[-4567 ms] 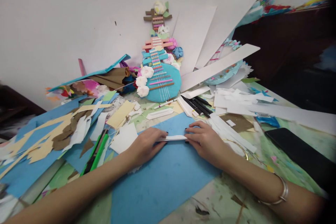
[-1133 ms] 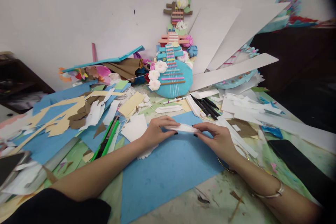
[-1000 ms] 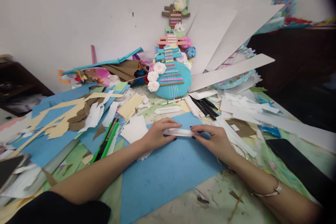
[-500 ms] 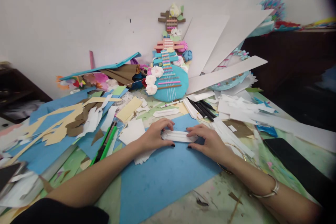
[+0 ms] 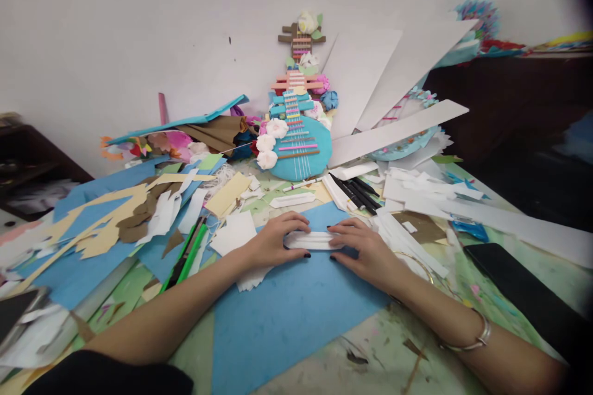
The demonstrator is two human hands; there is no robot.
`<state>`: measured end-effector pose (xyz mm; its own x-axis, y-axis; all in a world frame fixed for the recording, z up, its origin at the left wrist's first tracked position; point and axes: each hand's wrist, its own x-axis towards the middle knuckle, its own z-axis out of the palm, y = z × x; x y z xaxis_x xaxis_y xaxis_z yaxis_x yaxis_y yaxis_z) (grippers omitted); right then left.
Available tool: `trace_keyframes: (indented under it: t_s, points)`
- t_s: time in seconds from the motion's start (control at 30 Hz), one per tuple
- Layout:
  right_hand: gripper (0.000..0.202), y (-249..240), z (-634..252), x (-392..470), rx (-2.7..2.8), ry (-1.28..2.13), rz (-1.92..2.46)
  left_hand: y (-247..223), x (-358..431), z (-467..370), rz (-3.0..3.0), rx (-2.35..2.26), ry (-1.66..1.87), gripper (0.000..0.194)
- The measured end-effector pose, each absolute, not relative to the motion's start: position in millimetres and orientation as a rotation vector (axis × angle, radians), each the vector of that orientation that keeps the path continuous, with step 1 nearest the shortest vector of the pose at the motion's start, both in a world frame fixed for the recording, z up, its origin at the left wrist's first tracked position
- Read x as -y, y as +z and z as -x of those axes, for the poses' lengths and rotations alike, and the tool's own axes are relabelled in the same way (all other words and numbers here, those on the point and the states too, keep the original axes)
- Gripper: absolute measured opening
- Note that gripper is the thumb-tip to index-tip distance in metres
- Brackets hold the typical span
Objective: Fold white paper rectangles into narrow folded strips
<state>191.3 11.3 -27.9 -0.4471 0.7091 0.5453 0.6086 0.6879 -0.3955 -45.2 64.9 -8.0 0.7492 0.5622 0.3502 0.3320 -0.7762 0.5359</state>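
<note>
A folded white paper strip (image 5: 311,241) lies crosswise between my hands, above a blue sheet (image 5: 287,321). My left hand (image 5: 280,239) grips its left end, thumb along the near edge and fingers over the far edge. The right end is held the same way by my right hand (image 5: 364,250), fingertips on top and thumb at the near side. Lengthwise creases show on the strip's middle; both its ends are partly covered by fingers. Just beyond it lies another folded white paper piece (image 5: 292,200). Cut white paper sheets (image 5: 235,231) sit beside my left wrist.
A blue paper lute (image 5: 303,148) with white flowers leans at the back. Black pens (image 5: 354,191) lie right of centre. A green cutter (image 5: 191,253) rests left of my left forearm. A black phone (image 5: 514,284) lies at right, and paper scraps (image 5: 111,216) cover the left side.
My right fingers have shifted slightly along the strip toward its middle, covering a bit more of it. The left hand stays almost still. The view has tilted very slightly.
</note>
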Motion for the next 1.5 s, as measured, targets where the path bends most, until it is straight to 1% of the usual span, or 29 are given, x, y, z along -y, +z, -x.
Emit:
trace_keyframes:
  t_s: [0.13,0.27,0.37,0.47,0.57,0.67,0.8,0.9,0.97,1.1,1.17,1.33,1.5]
  points:
    - [0.011,-30.9,-191.0,-14.0,2.225,0.063,0.937,-13.1,-65.9,46.0,-2.520,-0.703,0.675,0.029]
    - [0.016,-30.6,-189.1,-14.9,2.246,-0.053,0.882,-13.0,-67.1,45.6,-2.499,-0.704,0.679,0.028]
    - [0.018,-24.6,-187.3,-11.7,2.186,0.007,0.851,-9.6,-68.6,45.7,-2.436,-0.686,0.689,0.034]
    - [0.018,-15.5,-186.7,-7.5,2.020,0.105,0.910,-6.8,-70.8,47.7,-2.371,-0.658,0.678,0.037]
    - [0.016,-9.4,-188.5,-6.7,1.832,0.082,0.994,-7.2,-72.2,50.4,-2.312,-0.655,0.669,0.041]
    - [0.017,-10.2,-191.4,-9.8,1.779,-0.024,1.031,-10.5,-71.7,51.6,-2.228,-0.713,0.681,0.054]
    - [0.018,-18.0,-192.5,-13.5,1.981,-0.071,1.005,-16.3,-70.6,51.1,-2.193,-0.756,0.698,0.084]
    - [0.017,-22.6,-190.9,-13.2,2.139,-0.098,1.006,-18.3,-70.9,50.1,-2.156,-0.748,0.736,0.093]
    - [0.016,-24.2,-190.2,-12.7,2.183,-0.137,1.022,-17.0,-70.8,49.4,-2.142,-0.735,0.755,0.087]
    - [0.017,-26.2,-190.9,-13.1,2.224,-0.125,0.999,-11.3,-68.6,47.4,-2.312,-0.716,0.740,0.047]
    - [0.017,-26.7,-191.5,-13.9,2.226,-0.081,0.981,-9.6,-67.1,46.4,-2.407,-0.707,0.735,0.036]
    - [0.019,-25.2,-191.0,-13.7,2.200,0.018,0.960,-12.5,-64.7,45.8,-2.506,-0.645,0.769,0.021]
    - [0.020,-22.7,-190.7,-12.1,2.207,0.042,0.927,-15.7,-62.7,47.1,-2.563,-0.592,0.833,0.022]
